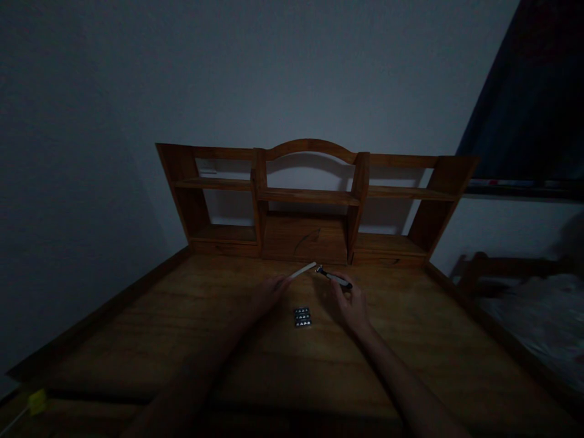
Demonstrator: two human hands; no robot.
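Note:
My left hand is closed around one end of a thin, pale, flat stick, which points up and to the right. In my right hand is a razor with a black and grey handle; its small head lies close to the stick's tip, and I cannot tell whether they touch. Between my forearms, a small dark rectangular pack with rows of shiny pieces rests on the wooden desk. Dim light hides the finer details.
A wooden shelf unit stands at the desk's back against the wall. Its drop-down panel has a dark curved cord or mark. A yellow tag is at the lower left. Bundled pale plastic sits to the right beyond the desk.

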